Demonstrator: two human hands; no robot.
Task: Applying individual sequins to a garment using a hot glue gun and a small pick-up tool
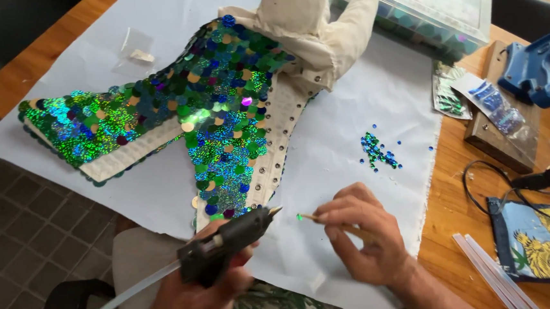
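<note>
My left hand [198, 295] grips a black hot glue gun [229, 240] with a clear glue stick out its back; the nozzle points right toward a small green sequin [299, 217]. That sequin sits on the tip of a thin wooden stick [344, 227] pinched in my right hand [364, 235]. Just beyond lies a cream fabric piece covered in green, blue and purple sequins [213, 107] on white paper [349, 104]. A loose pile of blue-green sequins [376, 150] lies on the paper to the right.
A clear plastic box of sequins [432, 8] stands at the back. On the wooden table [449, 207] at right are small sequin bags [491, 104], a blue press tool [533, 68], black cables, spare glue sticks [493, 271] and a patterned pouch [539, 242].
</note>
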